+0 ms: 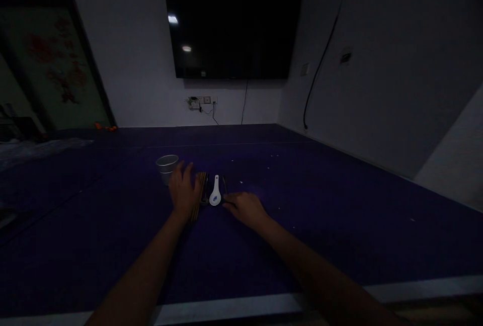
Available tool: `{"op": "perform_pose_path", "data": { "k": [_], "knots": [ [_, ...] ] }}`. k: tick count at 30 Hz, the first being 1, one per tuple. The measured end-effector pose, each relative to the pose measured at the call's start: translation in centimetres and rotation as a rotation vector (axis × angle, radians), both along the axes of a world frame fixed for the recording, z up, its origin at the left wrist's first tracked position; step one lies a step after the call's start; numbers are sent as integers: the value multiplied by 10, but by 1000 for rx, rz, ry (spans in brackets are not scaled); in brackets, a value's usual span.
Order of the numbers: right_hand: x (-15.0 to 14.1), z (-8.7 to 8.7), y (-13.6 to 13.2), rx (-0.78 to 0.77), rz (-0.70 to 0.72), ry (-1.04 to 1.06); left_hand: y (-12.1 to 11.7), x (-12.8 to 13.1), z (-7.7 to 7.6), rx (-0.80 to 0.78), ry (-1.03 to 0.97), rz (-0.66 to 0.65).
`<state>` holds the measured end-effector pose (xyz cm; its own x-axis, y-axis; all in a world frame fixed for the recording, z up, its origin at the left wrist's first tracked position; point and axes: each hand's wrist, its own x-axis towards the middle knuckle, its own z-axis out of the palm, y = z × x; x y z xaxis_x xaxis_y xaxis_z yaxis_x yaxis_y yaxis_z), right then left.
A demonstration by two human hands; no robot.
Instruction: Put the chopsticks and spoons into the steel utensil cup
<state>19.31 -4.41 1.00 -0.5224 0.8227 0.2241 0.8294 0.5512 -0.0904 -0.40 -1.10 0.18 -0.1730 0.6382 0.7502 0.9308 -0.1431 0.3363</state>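
On the dark purple surface, several wooden chopsticks (196, 210) lie side by side. My left hand (183, 192) rests at their left edge with its fingers apart, close beside a silver metal cup (166, 164) that stands upright and is partly hidden by the fingers. Right of the chopsticks lies a dark metal spoon (204, 200), then a white spoon (216, 195) with a blue mark in its bowl. A thin metal utensil (225, 183) comes after it; my right hand (245, 208) has its fingers closed at the near end, which is hidden.
Small white scraps (241, 182) dot the purple surface (339, 225). Clear plastic sheeting (41, 149) lies at the far left. A television (234, 31) hangs on the back wall above sockets (204, 100), and a black cable (320, 64) dangles down the right wall.
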Motion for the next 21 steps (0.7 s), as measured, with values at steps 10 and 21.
{"op": "perform_pose_path", "data": {
  "k": [10,21],
  "knots": [
    [2,-1,1,22,-31,83,38,-55,-20,111,-467,202],
    [3,0,0,37,-39,126,50,-75,-24,-41,-597,96]
  ]
}}
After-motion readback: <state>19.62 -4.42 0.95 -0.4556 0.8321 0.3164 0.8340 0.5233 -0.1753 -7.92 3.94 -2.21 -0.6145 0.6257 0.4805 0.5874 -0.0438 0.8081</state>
